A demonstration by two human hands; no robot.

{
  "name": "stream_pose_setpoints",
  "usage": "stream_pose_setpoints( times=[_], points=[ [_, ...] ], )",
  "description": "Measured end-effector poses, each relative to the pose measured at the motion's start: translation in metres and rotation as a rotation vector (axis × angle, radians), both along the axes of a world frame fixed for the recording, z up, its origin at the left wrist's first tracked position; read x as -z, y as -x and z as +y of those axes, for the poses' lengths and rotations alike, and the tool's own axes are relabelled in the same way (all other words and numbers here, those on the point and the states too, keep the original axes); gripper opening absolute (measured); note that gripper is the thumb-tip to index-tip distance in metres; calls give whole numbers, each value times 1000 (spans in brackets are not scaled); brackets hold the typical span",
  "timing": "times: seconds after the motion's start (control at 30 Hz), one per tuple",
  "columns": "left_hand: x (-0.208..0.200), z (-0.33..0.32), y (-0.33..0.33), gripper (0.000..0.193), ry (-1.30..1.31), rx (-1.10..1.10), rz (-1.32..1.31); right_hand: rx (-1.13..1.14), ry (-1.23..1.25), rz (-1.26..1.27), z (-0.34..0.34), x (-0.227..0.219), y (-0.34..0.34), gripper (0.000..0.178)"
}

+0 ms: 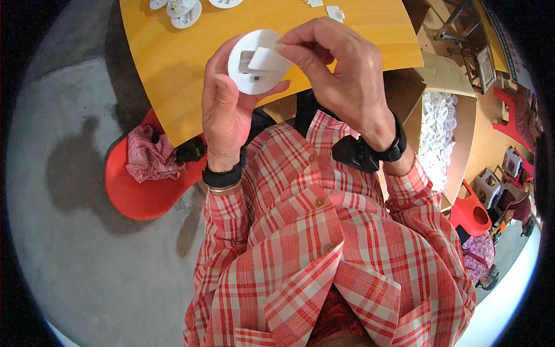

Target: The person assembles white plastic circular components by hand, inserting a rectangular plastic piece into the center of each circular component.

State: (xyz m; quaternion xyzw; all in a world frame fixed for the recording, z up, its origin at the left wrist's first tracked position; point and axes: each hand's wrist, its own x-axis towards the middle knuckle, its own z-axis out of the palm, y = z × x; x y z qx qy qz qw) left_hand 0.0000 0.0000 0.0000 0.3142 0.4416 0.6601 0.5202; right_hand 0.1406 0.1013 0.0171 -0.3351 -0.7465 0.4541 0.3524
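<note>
My left hand [222,113] is closed around the rim of a round white plastic disc [260,40], holding it up over the near edge of the table. The disc's face has a rectangular recess with a grey part in it and a small dark slot below. My right hand [347,75] pinches the corner of a small white rectangular plastic plate [267,60] between thumb and forefinger. That plate sits tilted over the recess; whether it is attached to the disc I cannot tell.
Several white round parts [185,15] lie at the table's [173,69] far left, with small white pieces [335,13] at the far right. A cardboard box [465,124] full of white parts [436,133] stands right. A red stool [139,194] with checked cloth [151,156] is left.
</note>
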Motion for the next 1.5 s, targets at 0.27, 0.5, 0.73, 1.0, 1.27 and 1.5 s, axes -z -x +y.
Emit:
stream_pose_setpoints(
  times=[0.27,0.5,0.73,1.0,1.27,1.5],
  points=[
    [-2,1,-7,64,-32,-25,-21,-5,-413,-48,0,-6,2,7],
    [-5,2,-6,65,1,-52,-31,-13,-356,-15,-1,-5,5,7],
    [-9,2,-5,68,9,-43,-30,-20,-426,-27,1,-6,7,9],
    [-7,3,-4,68,1,-26,-5,-43,-512,-27,6,-4,5,11],
    [-10,4,-3,63,21,-22,-17,-41,-529,-25,5,0,9,13],
    [-8,4,-4,61,32,-47,1,-34,-525,-45,2,6,10,15]
  ],
)
